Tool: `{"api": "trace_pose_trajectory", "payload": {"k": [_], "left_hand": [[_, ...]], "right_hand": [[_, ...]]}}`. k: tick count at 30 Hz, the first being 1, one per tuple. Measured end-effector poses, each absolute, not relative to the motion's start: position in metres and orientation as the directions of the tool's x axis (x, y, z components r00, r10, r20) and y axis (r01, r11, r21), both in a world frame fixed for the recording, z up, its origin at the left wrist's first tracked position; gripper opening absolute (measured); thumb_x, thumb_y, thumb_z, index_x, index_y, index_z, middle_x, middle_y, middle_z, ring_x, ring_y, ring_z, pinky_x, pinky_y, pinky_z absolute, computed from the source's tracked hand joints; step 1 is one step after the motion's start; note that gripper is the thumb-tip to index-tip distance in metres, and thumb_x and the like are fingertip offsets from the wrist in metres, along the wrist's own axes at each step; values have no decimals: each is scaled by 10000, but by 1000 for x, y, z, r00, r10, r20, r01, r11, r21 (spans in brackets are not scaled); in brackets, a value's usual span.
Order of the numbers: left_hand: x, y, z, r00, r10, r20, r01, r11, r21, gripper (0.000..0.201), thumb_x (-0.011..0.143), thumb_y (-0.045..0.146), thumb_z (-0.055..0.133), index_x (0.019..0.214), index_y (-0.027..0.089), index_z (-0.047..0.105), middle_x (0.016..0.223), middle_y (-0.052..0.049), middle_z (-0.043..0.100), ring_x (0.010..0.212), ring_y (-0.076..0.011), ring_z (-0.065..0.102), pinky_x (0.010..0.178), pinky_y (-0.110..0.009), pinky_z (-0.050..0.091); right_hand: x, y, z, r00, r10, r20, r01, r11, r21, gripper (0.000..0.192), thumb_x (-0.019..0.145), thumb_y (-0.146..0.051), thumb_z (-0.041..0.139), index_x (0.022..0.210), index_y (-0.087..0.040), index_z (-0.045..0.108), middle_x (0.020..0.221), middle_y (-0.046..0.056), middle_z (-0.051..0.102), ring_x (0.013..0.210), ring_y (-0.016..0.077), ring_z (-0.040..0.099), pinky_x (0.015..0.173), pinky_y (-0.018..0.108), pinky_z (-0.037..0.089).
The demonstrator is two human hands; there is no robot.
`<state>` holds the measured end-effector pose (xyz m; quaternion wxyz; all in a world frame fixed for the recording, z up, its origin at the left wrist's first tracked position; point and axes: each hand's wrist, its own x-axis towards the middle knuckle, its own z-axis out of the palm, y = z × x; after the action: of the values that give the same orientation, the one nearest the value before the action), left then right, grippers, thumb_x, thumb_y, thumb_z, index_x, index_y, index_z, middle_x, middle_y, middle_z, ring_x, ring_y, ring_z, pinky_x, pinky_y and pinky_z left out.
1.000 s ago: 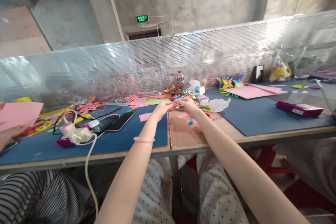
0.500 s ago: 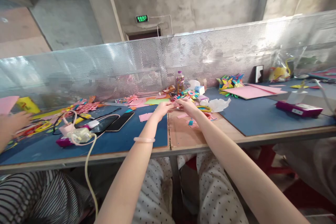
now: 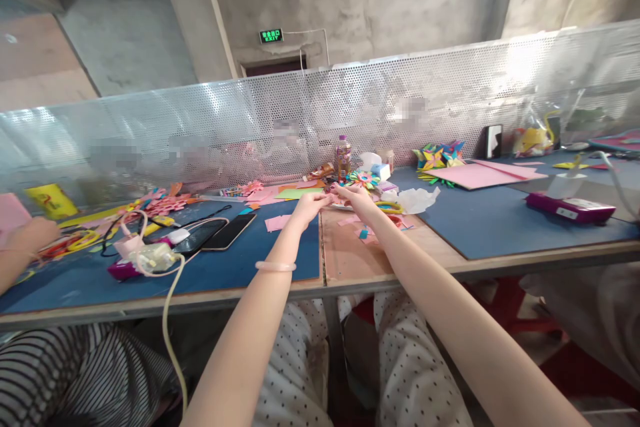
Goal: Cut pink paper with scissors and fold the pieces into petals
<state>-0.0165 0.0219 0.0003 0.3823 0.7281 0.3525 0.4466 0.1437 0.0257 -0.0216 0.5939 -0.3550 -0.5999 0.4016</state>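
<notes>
My left hand (image 3: 314,203) and my right hand (image 3: 353,197) meet above the middle of the table, fingertips together. Both are closed in a pinch; what sits between the fingers is too small and too covered to make out. Just beyond them lies a multicoloured folded-paper flower (image 3: 364,179). Scraps of pink paper (image 3: 277,223) rest left of my left hand, and a blue paper scrap (image 3: 363,234) is below my right hand. Close to my right wrist are a yellow ring-shaped item (image 3: 387,207) and crumpled white tissue (image 3: 419,200).
A drink bottle (image 3: 343,159) stands behind my hands. To the left are a black phone (image 3: 229,232), a power strip with cables (image 3: 153,257) and a co-worker's hand (image 3: 40,235) with pink paper (image 3: 13,213). Pink sheets (image 3: 483,175) and a purple box (image 3: 570,207) lie right.
My hands stay together in nearly the same place, with only slight finger movement. At the left, the co-worker's hand and the pink paper have shifted downward.
</notes>
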Motion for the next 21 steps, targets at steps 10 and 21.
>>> {"api": "trace_pose_trajectory", "payload": {"k": [10,21], "left_hand": [[-18,25,-1,330,873,361,215,-441,871,374,616,435,689,861,154,715,796,-63,697,814,-228,590,744,-318,416],[-17,25,-1,114,963,243,126,-257,958,458,742,551,510,822,129,668,929,-146,672,765,-252,630,642,-345,462]], "right_hand": [[144,24,-21,-65,860,505,94,509,-855,292,623,-446,657,721,-178,718,717,20,652,689,156,546,640,263,398],[144,25,-21,4,893,451,59,450,-891,314,628,-476,638,666,-167,673,640,11,604,621,139,510,605,263,385]]}}
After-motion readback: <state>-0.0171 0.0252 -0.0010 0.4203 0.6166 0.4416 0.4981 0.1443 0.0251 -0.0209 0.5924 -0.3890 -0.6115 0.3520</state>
